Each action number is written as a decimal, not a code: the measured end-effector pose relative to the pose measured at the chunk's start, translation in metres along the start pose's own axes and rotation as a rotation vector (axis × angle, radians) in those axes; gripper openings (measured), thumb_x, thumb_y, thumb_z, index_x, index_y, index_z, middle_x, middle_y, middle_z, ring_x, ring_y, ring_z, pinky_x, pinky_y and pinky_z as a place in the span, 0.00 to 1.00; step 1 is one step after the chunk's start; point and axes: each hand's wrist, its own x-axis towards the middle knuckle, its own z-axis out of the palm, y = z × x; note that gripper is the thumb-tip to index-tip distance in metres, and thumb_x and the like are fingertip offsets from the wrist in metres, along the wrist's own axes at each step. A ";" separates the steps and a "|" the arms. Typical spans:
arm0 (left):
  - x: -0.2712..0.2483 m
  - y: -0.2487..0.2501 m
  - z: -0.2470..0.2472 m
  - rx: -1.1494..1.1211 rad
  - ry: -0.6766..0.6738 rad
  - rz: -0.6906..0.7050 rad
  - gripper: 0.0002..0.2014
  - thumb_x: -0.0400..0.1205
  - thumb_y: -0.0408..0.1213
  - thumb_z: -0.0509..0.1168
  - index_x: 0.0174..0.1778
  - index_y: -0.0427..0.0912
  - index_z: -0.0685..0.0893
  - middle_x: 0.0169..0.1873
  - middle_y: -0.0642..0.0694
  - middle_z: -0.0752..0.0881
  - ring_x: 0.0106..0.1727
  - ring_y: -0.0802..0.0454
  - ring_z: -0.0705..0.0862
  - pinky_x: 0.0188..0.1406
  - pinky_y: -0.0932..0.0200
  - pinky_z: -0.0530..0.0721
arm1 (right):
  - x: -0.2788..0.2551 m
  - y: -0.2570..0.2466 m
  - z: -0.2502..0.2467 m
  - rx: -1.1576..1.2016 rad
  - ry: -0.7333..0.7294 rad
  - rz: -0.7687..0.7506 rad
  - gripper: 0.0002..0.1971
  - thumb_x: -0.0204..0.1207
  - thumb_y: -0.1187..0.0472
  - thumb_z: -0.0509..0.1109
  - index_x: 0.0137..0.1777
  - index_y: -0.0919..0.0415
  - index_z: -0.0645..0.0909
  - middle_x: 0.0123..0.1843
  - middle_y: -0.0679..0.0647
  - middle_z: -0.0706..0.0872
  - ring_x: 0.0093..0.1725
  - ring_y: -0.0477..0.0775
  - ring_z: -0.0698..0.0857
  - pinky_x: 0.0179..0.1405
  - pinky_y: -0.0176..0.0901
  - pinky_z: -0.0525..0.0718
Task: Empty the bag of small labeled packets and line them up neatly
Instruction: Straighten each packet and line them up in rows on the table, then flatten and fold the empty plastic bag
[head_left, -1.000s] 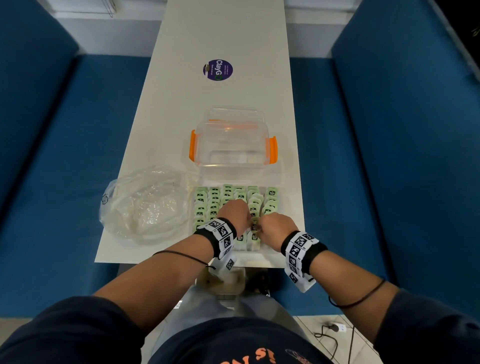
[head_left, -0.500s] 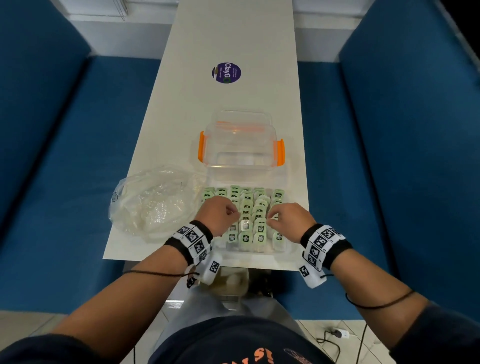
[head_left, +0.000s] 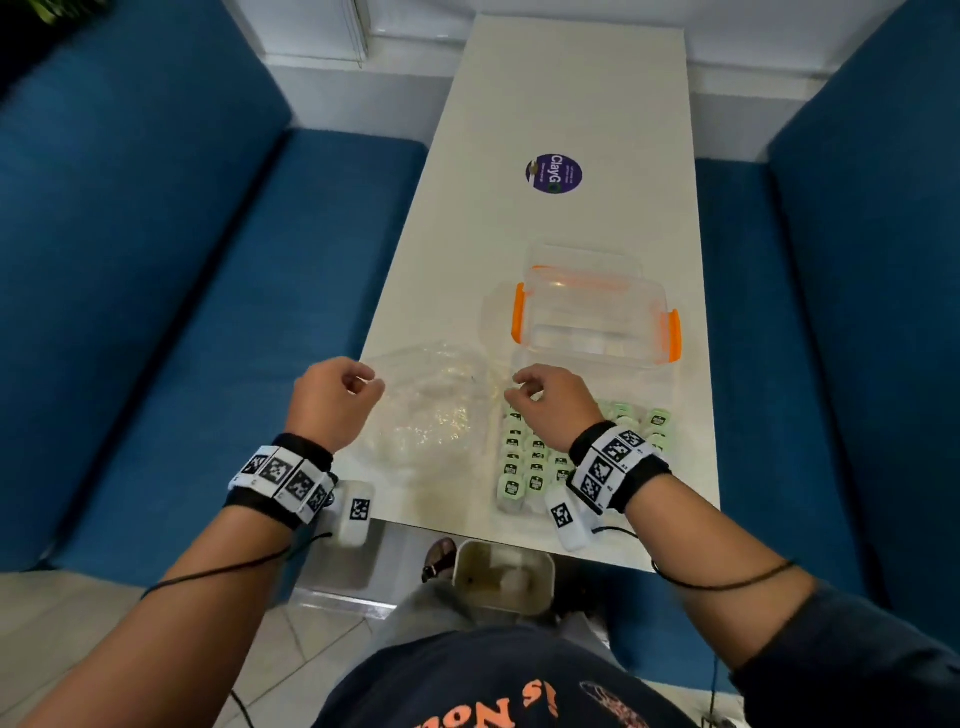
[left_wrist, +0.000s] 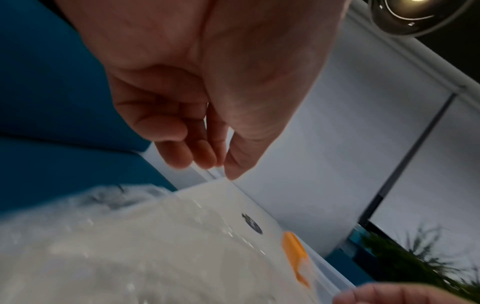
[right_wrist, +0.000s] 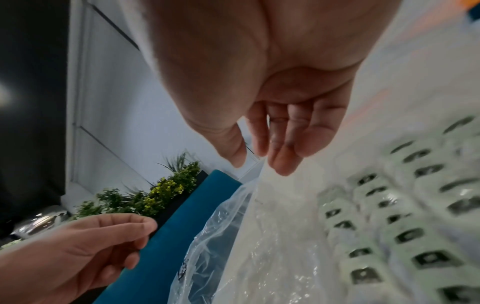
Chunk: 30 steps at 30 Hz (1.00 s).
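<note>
The clear plastic bag (head_left: 431, 415) lies crumpled on the white table (head_left: 545, 104), left of the packets. Small pale-green labeled packets (head_left: 535, 462) sit in neat rows near the front edge, partly hidden under my right wrist. My right hand (head_left: 519, 395) is at the bag's right rim. The right wrist view shows this hand (right_wrist: 257, 164) pinching the film of the bag (right_wrist: 233, 246), with the packets (right_wrist: 402, 226) beside it. My left hand (head_left: 366, 387) hovers at the bag's left rim. Its fingers (left_wrist: 202, 162) are loosely curled with nothing seen between them.
A clear lidded box with orange latches (head_left: 592, 306) stands just behind the packets and bag. A round purple sticker (head_left: 553, 173) lies farther back on the table. Blue seats (head_left: 208, 312) flank the narrow table on both sides.
Both hands left the packet rows and moved back and left to the bag. The right hand now pinches its rim. The head view has shifted too.
</note>
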 end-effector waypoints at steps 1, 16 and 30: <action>0.007 -0.009 -0.008 -0.007 0.009 -0.013 0.05 0.80 0.44 0.74 0.48 0.48 0.89 0.40 0.54 0.89 0.47 0.50 0.87 0.53 0.53 0.85 | 0.006 -0.006 0.009 -0.005 -0.006 0.017 0.21 0.82 0.47 0.72 0.71 0.56 0.83 0.58 0.48 0.89 0.57 0.50 0.87 0.60 0.44 0.83; 0.046 -0.069 -0.003 -0.022 -0.306 -0.094 0.17 0.85 0.35 0.69 0.70 0.43 0.81 0.55 0.49 0.88 0.50 0.50 0.85 0.45 0.56 0.84 | 0.040 -0.039 0.090 0.067 0.005 0.186 0.23 0.82 0.54 0.69 0.76 0.59 0.76 0.63 0.55 0.86 0.52 0.53 0.84 0.52 0.45 0.81; 0.036 0.040 -0.045 -0.514 -0.296 0.196 0.16 0.81 0.53 0.74 0.56 0.46 0.87 0.48 0.48 0.91 0.44 0.51 0.91 0.44 0.55 0.91 | 0.000 -0.139 0.070 0.147 0.082 -0.324 0.22 0.78 0.49 0.76 0.70 0.48 0.76 0.66 0.44 0.79 0.48 0.43 0.87 0.50 0.44 0.88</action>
